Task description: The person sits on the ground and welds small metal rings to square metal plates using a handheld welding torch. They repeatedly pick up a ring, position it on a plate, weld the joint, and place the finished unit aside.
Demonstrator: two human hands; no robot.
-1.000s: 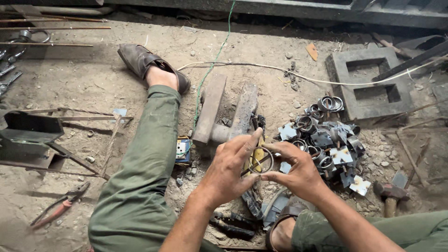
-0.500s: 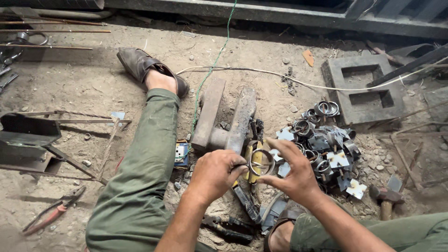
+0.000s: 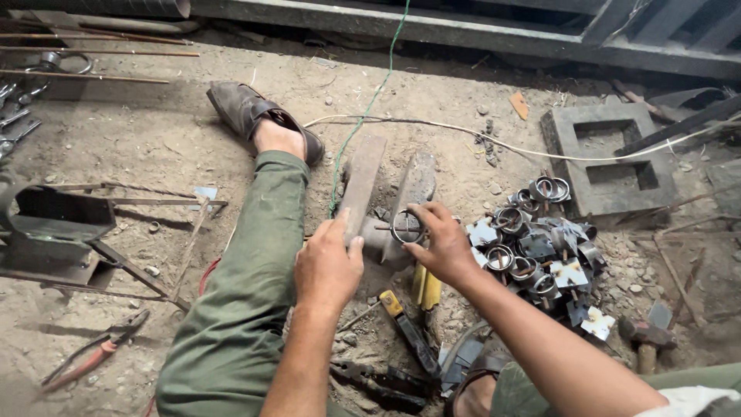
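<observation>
I sit on dusty ground with my left leg in green trousers stretched out. My right hand (image 3: 437, 241) pinches a small metal ring with a pin (image 3: 404, 226) and holds it against a steel bar jig (image 3: 414, 185) that lies on the ground. My left hand (image 3: 329, 266) rests on the near end of a second, flat steel bar (image 3: 363, 181) beside it, thumb up against its edge. A pile of similar metal rings and small plates (image 3: 540, 251) lies just right of my right hand.
A yellow-handled tool (image 3: 407, 324) and dark pliers (image 3: 378, 382) lie near my knees. A hammer (image 3: 644, 340) sits at the right, a concrete block (image 3: 610, 158) behind the pile. Red-handled pliers (image 3: 93, 357) and a metal frame (image 3: 54, 232) lie left. A green cord (image 3: 370, 100) runs away.
Both hands moved forward from in front of my lap to the steel bars. The ring went with my right hand onto the jig; my left hand let go of it and settled on the flat bar.
</observation>
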